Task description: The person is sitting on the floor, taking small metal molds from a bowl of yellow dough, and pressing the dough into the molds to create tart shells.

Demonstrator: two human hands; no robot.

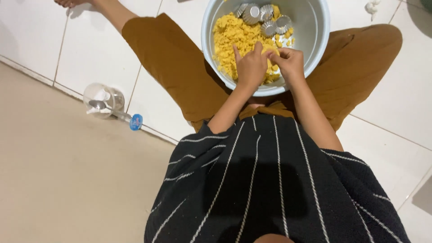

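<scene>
Head view, looking down on a person seated on the floor with legs apart. A pale round bowl (315, 27) rests between the knees and holds crumbly yellow dough (234, 38) heaped toward its left side. Several small fluted metal moulds (263, 18) lie on the dough at the far rim. The left hand (251, 67) and the right hand (288, 63) meet over the near edge of the bowl, fingers curled round a small portion of the dough; whether a mould sits beneath that portion cannot be told, as the fingers hide it. The step appears to be pressing or shaping a pinch of dough: judged from the loose crumb, firm, even pressure from both thumbs, kept over the bowl so that falling crumbs land inside, would serve best.

The floor (36, 31) is of large white tiles with dark joints, meeting a plain beige surface (67, 180) at lower left. On the tiles to the left lies a clear glass jar (104, 99) on its side with a spoon (96, 105) at its mouth and a blue lid (136, 122) just beside it.
</scene>
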